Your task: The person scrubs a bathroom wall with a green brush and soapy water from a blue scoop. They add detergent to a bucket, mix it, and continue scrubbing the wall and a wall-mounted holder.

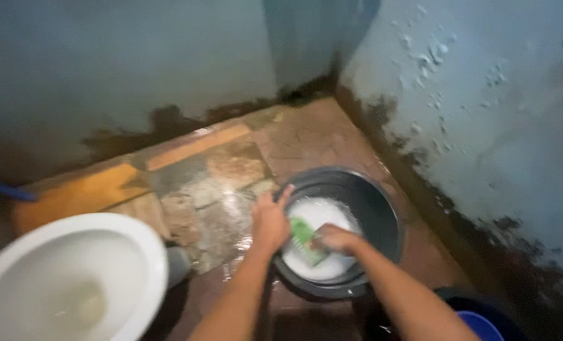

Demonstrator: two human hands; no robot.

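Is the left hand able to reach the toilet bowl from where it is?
Probably yes: the left hand rests at the bucket rim, and only bare wet floor lies between it and the toilet bowl.

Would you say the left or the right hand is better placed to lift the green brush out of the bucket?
Probably the right hand: it already lies on the green brush over the foamy water, while the left hand rests at the black bucket's near rim.

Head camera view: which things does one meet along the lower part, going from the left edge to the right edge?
White toilet bowl → left hand → green brush → right hand → far rim of the dark bucket → blue container.
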